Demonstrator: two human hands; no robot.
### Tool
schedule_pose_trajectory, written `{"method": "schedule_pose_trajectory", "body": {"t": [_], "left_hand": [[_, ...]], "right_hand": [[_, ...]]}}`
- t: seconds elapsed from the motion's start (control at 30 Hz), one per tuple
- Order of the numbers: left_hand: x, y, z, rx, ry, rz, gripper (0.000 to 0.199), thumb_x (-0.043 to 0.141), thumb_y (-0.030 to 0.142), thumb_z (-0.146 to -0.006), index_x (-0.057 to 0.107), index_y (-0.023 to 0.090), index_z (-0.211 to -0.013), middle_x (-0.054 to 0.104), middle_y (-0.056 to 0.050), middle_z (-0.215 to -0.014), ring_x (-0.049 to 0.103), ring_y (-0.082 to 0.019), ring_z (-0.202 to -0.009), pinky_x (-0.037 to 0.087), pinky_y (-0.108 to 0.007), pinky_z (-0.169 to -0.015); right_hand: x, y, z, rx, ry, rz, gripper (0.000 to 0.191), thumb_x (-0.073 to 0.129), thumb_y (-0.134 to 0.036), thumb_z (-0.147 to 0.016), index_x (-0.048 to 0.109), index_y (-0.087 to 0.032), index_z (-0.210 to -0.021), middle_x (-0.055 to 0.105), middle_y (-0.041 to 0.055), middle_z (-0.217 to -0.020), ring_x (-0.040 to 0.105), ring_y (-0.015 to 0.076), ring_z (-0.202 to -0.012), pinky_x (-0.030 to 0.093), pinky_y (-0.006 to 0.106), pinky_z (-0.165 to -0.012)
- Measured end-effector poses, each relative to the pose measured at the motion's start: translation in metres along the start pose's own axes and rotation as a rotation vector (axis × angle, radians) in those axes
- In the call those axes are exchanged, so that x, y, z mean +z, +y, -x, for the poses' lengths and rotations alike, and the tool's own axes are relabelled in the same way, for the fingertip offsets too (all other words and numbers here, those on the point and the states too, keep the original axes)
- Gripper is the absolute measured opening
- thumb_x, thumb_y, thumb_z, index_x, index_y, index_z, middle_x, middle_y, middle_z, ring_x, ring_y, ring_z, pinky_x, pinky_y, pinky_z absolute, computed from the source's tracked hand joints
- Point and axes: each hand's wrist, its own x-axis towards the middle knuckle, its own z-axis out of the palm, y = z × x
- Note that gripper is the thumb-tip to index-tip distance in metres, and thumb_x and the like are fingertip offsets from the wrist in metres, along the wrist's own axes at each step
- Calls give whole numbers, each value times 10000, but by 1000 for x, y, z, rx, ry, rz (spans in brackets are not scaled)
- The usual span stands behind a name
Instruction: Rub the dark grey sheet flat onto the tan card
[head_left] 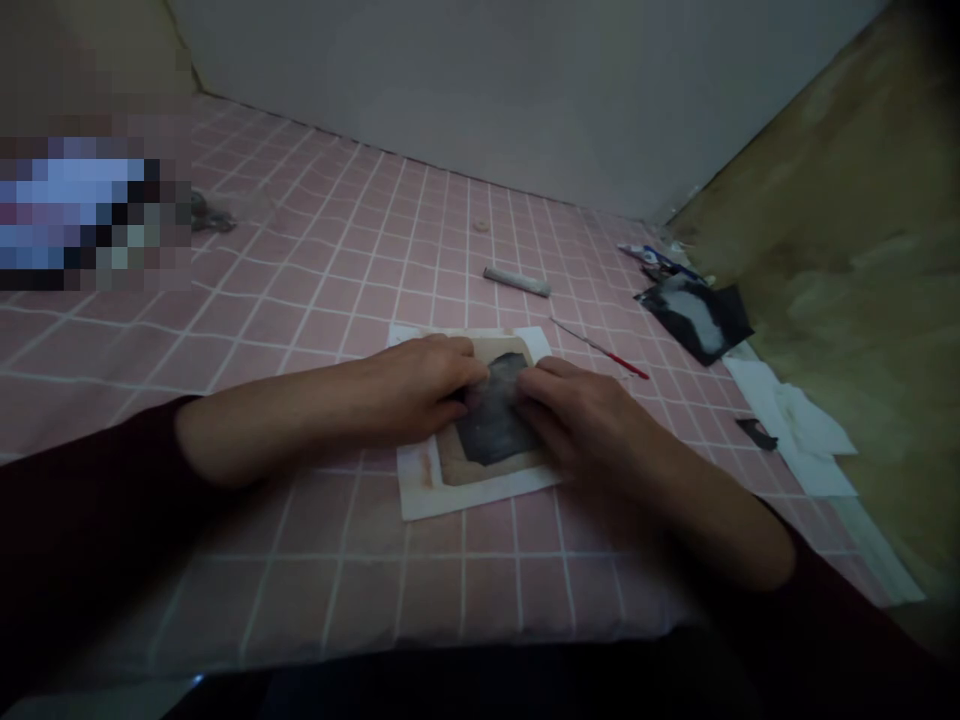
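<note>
L hand (431, 382); R hand (581, 402); blk sheet (497, 422) btwn

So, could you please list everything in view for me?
Dark piece: one, dark grey, between the hands
Tan sheet: one, tan, under dark piece
White sheet: one, white, under tan sheet
Rod: one, grey, beyond the sheets
Tool: one, red-handled, right of rod
Disc: one, pale, beyond rod
Black sheet: one, pale-patched, right
Scrap: one, black, right
Papers: count unclear, white, right
Cloth: one, pink, white-lined, underneath
Hands: two, left and right, at dark piece
Sleeves: two, dark, forearms
</note>
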Motion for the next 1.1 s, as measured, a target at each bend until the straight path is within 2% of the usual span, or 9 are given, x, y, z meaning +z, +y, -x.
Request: {"method": "schedule_pose_trajectory", "body": {"t": [0.17,0.33,0.53,0.7,0.9,1.03,1.1], "left_hand": [[-1,1,0,-23,24,-39,70,540,145,-822,601,161,-792,566,-11,-832,532,-129,-723,385,-240,-646],[-2,2,1,-3,10,-21,48,565,130,-805,597,166,-808,571,-13,-867,548,-133,-763,396,-238,-673],[-2,2,0,-33,11,-65,83,545,162,-825,587,162,-753,576,-13,-824,533,-132,-718,384,-240,-642],[-2,1,1,-7,8,-15,81,557,123,-807,620,171,-826,593,-15,-880,562,-137,-776,402,-237,-683],[-2,1,0,-22,9,-69,104,518,133,-826,605,165,-778,595,-13,-822,551,-135,-726,388,-236,-644],[-3,2,1,-25,-6,-48,85,542,130,-819,616,170,-829,601,-19,-892,568,-141,-792,407,-237,-688],[-3,3,1,-35,-11,-50,86,540,129,-822,617,165,-822,596,-22,-886,564,-139,-783,407,-238,-686]], "right_hand": [[6,-11,-3,-147,8,-118,119,430,-114,-921,512,-186,-876,550,29,-881,512,141,-770,424,258,-689],[-1,-2,0,-23,33,-50,100,485,-109,-900,538,-188,-871,528,14,-817,497,132,-699,392,244,-627],[4,-12,-2,-153,11,-118,174,432,-121,-930,590,-176,-881,572,51,-909,528,142,-745,428,260,-660],[-1,-2,0,7,-10,55,131,486,-149,-905,591,-165,-828,535,45,-832,503,147,-687,399,275,-621],[5,-9,-4,-152,-4,-109,151,418,-95,-920,554,-161,-921,575,61,-914,542,159,-818,440,277,-728],[0,-2,-2,-28,-8,-25,109,461,-104,-898,548,-168,-906,548,38,-850,506,150,-724,410,275,-655],[1,-3,-1,-11,14,0,117,469,-103,-894,569,-164,-905,550,43,-850,506,154,-733,409,278,-662]]}}
